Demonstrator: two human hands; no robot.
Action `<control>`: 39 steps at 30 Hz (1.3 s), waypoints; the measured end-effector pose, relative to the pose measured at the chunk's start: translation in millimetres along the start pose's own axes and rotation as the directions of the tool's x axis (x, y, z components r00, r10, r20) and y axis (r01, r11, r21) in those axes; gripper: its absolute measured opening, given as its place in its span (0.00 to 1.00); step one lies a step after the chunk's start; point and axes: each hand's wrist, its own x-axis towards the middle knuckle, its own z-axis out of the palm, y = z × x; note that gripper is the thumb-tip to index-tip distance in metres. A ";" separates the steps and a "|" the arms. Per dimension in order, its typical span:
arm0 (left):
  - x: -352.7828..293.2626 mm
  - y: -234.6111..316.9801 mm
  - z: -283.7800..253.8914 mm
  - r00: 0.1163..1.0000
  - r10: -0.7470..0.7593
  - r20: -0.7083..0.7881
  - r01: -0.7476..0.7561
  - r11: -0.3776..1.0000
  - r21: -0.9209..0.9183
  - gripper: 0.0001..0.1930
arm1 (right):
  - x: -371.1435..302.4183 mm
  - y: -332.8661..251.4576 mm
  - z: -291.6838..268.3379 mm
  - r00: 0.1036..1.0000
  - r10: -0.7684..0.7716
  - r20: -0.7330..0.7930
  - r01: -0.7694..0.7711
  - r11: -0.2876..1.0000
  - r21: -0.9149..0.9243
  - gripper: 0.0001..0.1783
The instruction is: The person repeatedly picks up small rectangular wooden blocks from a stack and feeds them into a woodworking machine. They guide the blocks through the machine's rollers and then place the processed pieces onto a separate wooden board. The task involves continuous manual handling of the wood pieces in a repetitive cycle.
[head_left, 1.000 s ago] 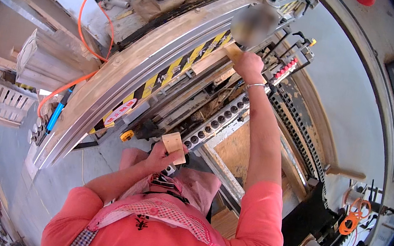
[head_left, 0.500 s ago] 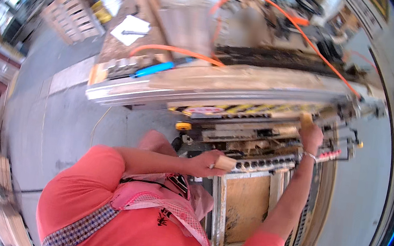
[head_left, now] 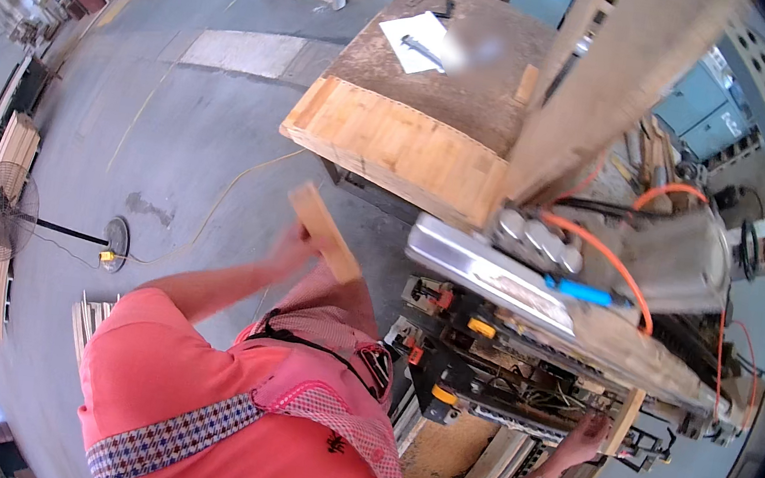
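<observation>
A short, flat wooden board (head_left: 329, 235) is in my left hand (head_left: 290, 252), raised over the floor beside the machine. The hand is blurred, with its fingers closed on the board's edge. My right hand (head_left: 583, 440) reaches to the far right of a long woodworking machine (head_left: 520, 376). Its fingers close on the side of a second wooden piece (head_left: 627, 422), which stands across the machine's rail. A silvery metal beam (head_left: 485, 271) runs along the top of the machine. Yellow knobs (head_left: 445, 395) sit at its left end.
Beyond the machine stands a brown-topped table (head_left: 472, 17) bearing a row of wooden strips (head_left: 396, 143) and white paper (head_left: 415, 38). An orange hose (head_left: 609, 263) loops over the machine. A floor fan (head_left: 3, 213) and its cord lie to the left.
My view has swung left, showing more of the table and floor. My left hand has carried its wooden board away from the machine. The right hand stays at the machine's right end.
</observation>
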 end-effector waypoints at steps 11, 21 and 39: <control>324.4 -17.5 -220.5 0.904 0.091 -0.418 -0.050 0.993 0.108 0.17 | -148.1 -106.7 -5.4 0.948 0.306 0.094 -0.288 0.944 -0.162 0.19; 403.6 -80.6 -208.1 0.931 -0.019 -0.364 0.101 0.973 0.206 0.17 | -216.2 -190.5 -24.6 0.870 0.409 0.276 -0.361 0.909 -0.207 0.16; 373.0 -155.1 -255.1 0.998 0.068 -0.011 -0.050 0.827 0.560 0.18 | -291.1 -200.0 -24.7 0.800 0.433 0.416 -0.448 0.892 -0.066 0.13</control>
